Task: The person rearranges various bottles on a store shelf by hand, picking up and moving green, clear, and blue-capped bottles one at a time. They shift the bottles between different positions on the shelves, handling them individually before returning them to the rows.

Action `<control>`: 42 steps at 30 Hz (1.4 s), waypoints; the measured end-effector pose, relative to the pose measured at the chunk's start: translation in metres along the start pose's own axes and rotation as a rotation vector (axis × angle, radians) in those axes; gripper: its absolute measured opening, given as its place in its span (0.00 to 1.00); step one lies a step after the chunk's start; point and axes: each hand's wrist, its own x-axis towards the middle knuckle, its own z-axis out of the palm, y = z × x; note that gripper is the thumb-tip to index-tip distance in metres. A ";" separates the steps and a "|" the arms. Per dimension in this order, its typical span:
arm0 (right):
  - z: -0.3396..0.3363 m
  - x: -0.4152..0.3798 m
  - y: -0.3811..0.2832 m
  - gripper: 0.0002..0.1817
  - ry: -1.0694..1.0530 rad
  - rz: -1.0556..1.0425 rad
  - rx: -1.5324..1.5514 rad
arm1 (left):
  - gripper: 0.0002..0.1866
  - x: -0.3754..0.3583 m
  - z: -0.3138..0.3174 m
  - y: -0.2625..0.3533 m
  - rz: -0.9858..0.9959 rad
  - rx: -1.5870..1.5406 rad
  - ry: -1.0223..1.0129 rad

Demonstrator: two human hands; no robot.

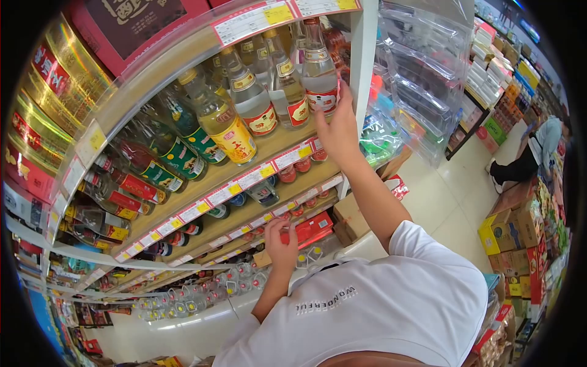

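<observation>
My right hand [339, 129] is at the right end of a shelf, its fingers and thumb about the lower right side of a clear glass bottle [320, 76] with a red-and-white label. A thin pinkish edge shows by the fingertips; what it is I cannot make out. More clear bottles [251, 98] with red labels stand just left of it, beside a bottle [225, 131] with a yellow label. Lower down, my left hand [281, 241] hangs in front of the lower shelves, fingers loosely bent and apart, with nothing visible in them.
Green-labelled bottles [174, 162] fill the shelf further left, behind a price-tag strip [244, 181]. Large clear jugs [202, 290] stand on the floor below. A white post [365, 61] bounds the shelf on the right. Across the aisle a person [544, 150] bends near stacked cartons [510, 229].
</observation>
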 end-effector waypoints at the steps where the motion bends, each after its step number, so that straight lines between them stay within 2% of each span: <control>1: 0.001 0.002 -0.001 0.40 -0.006 0.013 -0.017 | 0.10 0.001 -0.004 0.003 0.004 -0.012 -0.008; 10: 0.002 0.009 -0.007 0.41 -0.060 0.031 -0.144 | 0.09 -0.002 -0.017 -0.003 -0.002 -0.146 -0.080; 13: 0.002 0.013 -0.007 0.40 -0.129 0.132 -0.205 | 0.09 -0.004 -0.018 0.000 -0.020 -0.177 -0.070; 16: 0.003 0.013 -0.004 0.42 -0.101 0.102 -0.256 | 0.09 -0.001 -0.020 0.002 0.007 -0.149 -0.064; 26: 0.002 0.018 -0.001 0.43 -0.175 0.200 -0.241 | 0.09 0.015 -0.002 0.017 0.024 -0.150 -0.056; 37: 0.005 0.009 0.010 0.45 -0.102 0.078 -0.210 | 0.09 0.075 0.024 0.053 0.233 -0.116 -0.020; 40: 0.006 0.004 0.013 0.44 -0.030 -0.059 -0.258 | 0.10 0.089 0.034 0.061 0.270 -0.101 -0.007; 42: -0.003 -0.001 0.007 0.43 -0.106 -0.025 -0.181 | 0.10 0.094 0.042 0.067 0.258 -0.121 -0.011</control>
